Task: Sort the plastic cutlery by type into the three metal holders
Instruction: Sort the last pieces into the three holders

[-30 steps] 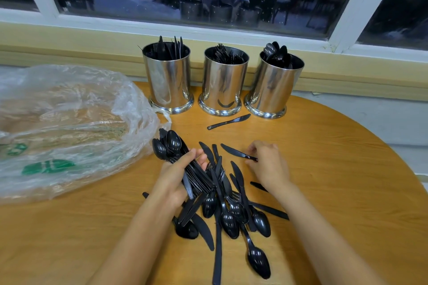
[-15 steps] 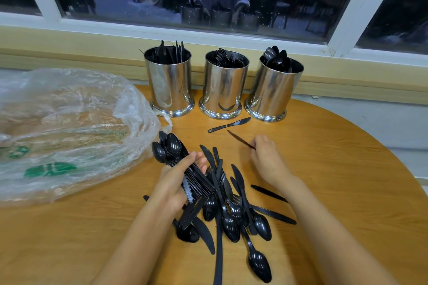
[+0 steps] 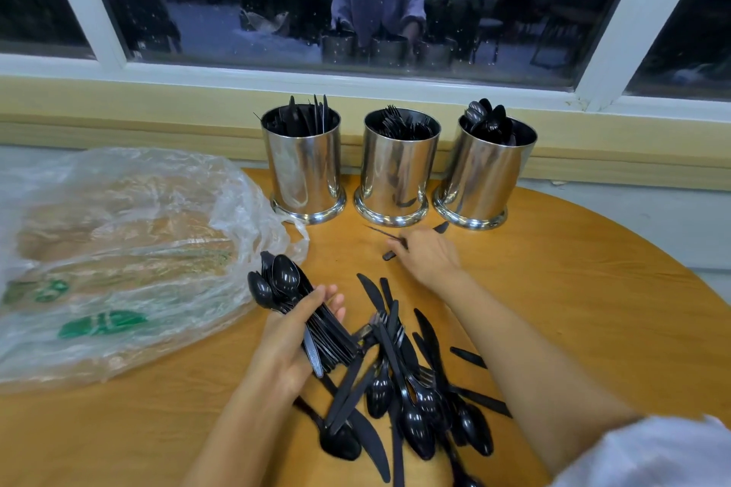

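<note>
Head view, and the fingers [image 3: 316,300] of the left hand [image 3: 290,344] are curled tight round a bundle of black plastic spoons [image 3: 277,283], bowls pointing toward the far-left edge. The right hand [image 3: 431,255] pinches a slim black plastic knife [image 3: 381,232] at its fingertips, low over the round wooden table [image 3: 593,308]. A second black knife [image 3: 389,255] lies flat under that hand. Between the forearms, by the near edge, sprawls a mixed heap of black plastic cutlery [image 3: 399,387].

Along the far edge stand three shiny metal holders:
- the left holder [image 3: 302,170] has knives
- the middle holder [image 3: 397,174] has forks
- the right holder [image 3: 488,178] has spoons

At the left edge is a crumpled clear plastic bag [image 3: 118,241], its green print [image 3: 103,322] too creased to read.
</note>
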Demonstrator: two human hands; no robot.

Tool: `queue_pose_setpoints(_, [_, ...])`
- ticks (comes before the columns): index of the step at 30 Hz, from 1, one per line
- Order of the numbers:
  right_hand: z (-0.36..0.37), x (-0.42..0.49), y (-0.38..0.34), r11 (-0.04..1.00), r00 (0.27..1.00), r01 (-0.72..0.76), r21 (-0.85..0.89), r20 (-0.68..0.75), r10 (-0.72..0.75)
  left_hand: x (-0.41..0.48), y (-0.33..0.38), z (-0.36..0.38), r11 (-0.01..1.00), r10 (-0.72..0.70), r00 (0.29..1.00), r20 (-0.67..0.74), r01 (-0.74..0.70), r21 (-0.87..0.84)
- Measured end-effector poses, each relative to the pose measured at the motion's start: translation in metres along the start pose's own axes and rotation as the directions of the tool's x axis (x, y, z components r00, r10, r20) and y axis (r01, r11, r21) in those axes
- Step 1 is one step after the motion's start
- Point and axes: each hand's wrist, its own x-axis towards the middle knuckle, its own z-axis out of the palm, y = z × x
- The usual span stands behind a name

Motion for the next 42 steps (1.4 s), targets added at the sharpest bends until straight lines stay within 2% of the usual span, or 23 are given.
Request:
queue_pose_setpoints(5, [0.002, -0.039, 0.045, 0.985, 0.982, -0.171, -0.004, -0.079, 0.17, 0.0, -0.005, 0.002, 1.0, -0.013, 1.0, 0.011, 0.013, 0.024])
queue_pose_setpoints(10, [-0.005, -0.072, 0.087, 0.956, 0.955, -0.269, 0.117, -0.092, 0.28, -0.004, -0.014, 0.012, 0.999, -0.035, 0.998, 0.046, 0.033, 0.032])
queue_pose_setpoints(15, [-0.01, -0.069, 0.073, 0.974, 0.96, -0.201, 0.107, -0.179, 0.217, -0.009, -0.022, 0.021, 0.998, -0.053, 0.997, 0.065, 0.05, 0.045])
queue_pose_setpoints(19, [-0.001, -0.05, 0.056, 0.983, 0.972, -0.18, 0.031, -0.145, 0.182, -0.012, -0.02, 0.018, 0.997, -0.046, 0.997, 0.056, 0.043, 0.058])
queue_pose_setpoints(24, [0.0, -0.032, 0.05, 0.97, 0.964, -0.241, -0.023, -0.12, 0.237, -0.012, -0.016, 0.011, 0.996, -0.043, 0.998, 0.042, 0.04, 0.082])
queue_pose_setpoints(27, [-0.003, -0.027, 0.051, 0.968, 0.967, -0.251, 0.011, -0.054, 0.251, -0.011, -0.014, 0.009, 0.997, -0.049, 0.998, 0.042, 0.046, 0.067])
queue_pose_setpoints(32, [-0.011, -0.023, 0.053, 0.952, 0.938, -0.306, 0.026, 0.178, 0.297, -0.016, -0.015, 0.013, 0.997, -0.04, 0.998, 0.044, 0.037, 0.065])
queue_pose_setpoints(35, [-0.014, -0.024, 0.054, 0.95, 0.925, -0.313, 0.018, 0.233, 0.301, -0.019, -0.015, 0.013, 0.998, -0.035, 0.999, 0.042, 0.032, 0.054])
queue_pose_setpoints(40, [-0.011, -0.033, 0.054, 0.969, 0.95, -0.249, 0.0, 0.197, 0.244, -0.026, -0.011, 0.013, 0.997, -0.037, 0.997, 0.066, 0.033, 0.066])
queue_pose_setpoints(42, [-0.018, -0.035, 0.048, 0.974, 0.983, -0.174, 0.148, 0.081, 0.163, -0.03, -0.006, 0.014, 0.996, -0.034, 0.994, 0.104, 0.026, 0.084])
